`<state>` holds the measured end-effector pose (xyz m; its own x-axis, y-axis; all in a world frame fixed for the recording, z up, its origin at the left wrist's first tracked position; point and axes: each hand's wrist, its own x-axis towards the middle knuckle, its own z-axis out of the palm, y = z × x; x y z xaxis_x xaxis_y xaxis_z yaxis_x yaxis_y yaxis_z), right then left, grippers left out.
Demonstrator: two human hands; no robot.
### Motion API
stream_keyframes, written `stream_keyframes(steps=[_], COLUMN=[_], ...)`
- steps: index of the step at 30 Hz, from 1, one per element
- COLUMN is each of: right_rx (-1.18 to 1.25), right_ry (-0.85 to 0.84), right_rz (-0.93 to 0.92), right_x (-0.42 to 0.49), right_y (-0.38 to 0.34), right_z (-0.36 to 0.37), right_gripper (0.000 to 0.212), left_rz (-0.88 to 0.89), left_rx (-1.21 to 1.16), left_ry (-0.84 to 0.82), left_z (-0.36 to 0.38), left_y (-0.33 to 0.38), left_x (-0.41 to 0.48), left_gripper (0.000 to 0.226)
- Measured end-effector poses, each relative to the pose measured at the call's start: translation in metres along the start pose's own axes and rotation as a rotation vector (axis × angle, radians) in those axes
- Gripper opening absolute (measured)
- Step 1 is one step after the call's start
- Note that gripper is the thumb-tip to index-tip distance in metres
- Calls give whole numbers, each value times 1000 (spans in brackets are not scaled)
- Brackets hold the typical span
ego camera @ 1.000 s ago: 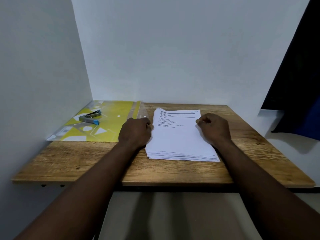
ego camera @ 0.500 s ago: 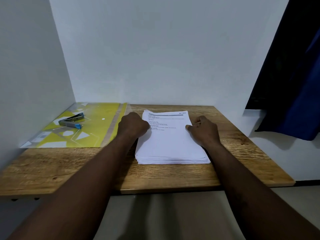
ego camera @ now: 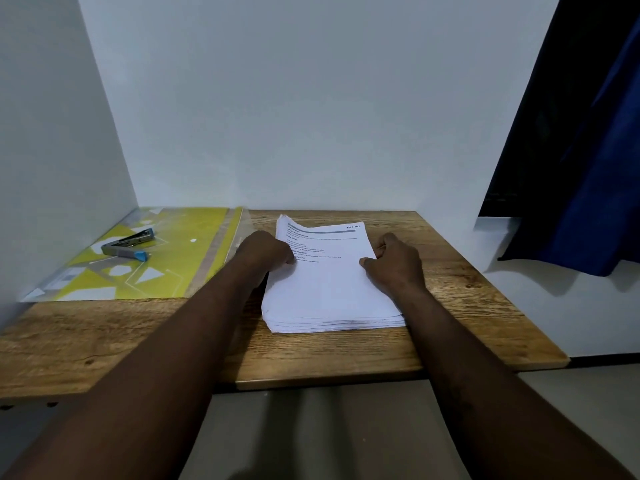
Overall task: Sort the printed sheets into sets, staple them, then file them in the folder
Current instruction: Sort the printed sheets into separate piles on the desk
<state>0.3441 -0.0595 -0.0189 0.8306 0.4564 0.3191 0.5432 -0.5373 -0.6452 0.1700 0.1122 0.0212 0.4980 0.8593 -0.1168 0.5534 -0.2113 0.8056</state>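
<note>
On the worktop point(ego camera: 467, 306), grips the unsorted stack point(ego camera: 329, 289) by its sides with left hand point(ego camera: 265, 252) and right hand point(ego camera: 394, 259); sorting, stapling, filing all ahead.

We get one head view only, looking forward and down at the desk point(ego camera: 467, 296) from close range (wide-angle, both forearms reach in from the bottom edge).

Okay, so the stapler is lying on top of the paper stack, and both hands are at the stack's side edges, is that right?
Not quite. The head view shows the stapler lying on the yellow folder to the left, not on the paper stack. The rest holds: the left hand and right hand are at the stack's side edges.
</note>
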Motion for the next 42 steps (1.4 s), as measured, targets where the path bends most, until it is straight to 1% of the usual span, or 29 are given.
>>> stream_keyframes(steps=[3, 6, 8, 13, 16, 19, 22, 24, 26, 29, 31, 32, 33, 34, 36, 37, 39, 41, 42], right_rx=[6, -4, -7, -21, -16, -8, 2, 42, 137, 294, 509, 674, 838, 979, 1104, 1105, 1075, 1042, 1027], right_ry=[1, 5, 10, 7, -4, -6, 2, 11, 23, 49, -9, -66, -151, -256, -410, -445, -458, -448, -445], right_rz=[4, -7, -9, -27, -24, -6, 9, 28, 68, 128, 185, 212, 228, 215, 189, 182, 154, 141, 142], right_x=[-1, -2, -2, -3, -4, -4, -3, 0, 1, 1, 1, 2, 4, 4, -1, -5, -9, -11, -11], right_y=[-1, -1, -2, -3, -5, -5, -5, -3, -3, -3, -2, 0, 4, 8, 7, 5, 4, 5, 7], right_z=[-1, -1, -2, -1, -1, -2, -3, -3, -3, -10, -19, -24, -27, -29, -34, -35, -35, -36, -37], right_gripper=[28, 27, 27, 27, 29, 29, 31, 38, 54, 76, 84, 84, 79, 66, 41, 35, 31, 32, 34], left_rz=[25, 95, 124, 119, 122, 73, 50, 56, 77, 166, 231, 263, 292, 308, 298, 279, 232, 182, 164], left_rx=[79, 207, 237, 114, 71, -86, -354, -515, -675, -868, -917, -920, -910, -903, -899, -897, -885, -856, -849], left_ry=[24, 51, 62, 103, 80, 38, 34, 7, -57, -181, -234, -244, -248, -252, -258, -256, -231, -203, -200], left_z=[4, 10, 14, 10, 8, 7, 6, 4, 1, -3, -6, -6, -6, -5, -2, -1, 1, 4, 5], left_y=[4, 9, 11, 14, 17, 10, -1, -4, -9, -16, -16, -14, -12, -11, -13, -16, -19, -20, -20], left_x=[-3, -9, -10, -3, -2, -4, -6, -6, -7, -10, -8, -7, -7, -8, -7, -7, -10, -11, -11], left_gripper=[35, 26, 22, 25, 27, 37, 59, 64, 64, 63, 67, 68, 70, 72, 77, 78, 68, 55, 52])
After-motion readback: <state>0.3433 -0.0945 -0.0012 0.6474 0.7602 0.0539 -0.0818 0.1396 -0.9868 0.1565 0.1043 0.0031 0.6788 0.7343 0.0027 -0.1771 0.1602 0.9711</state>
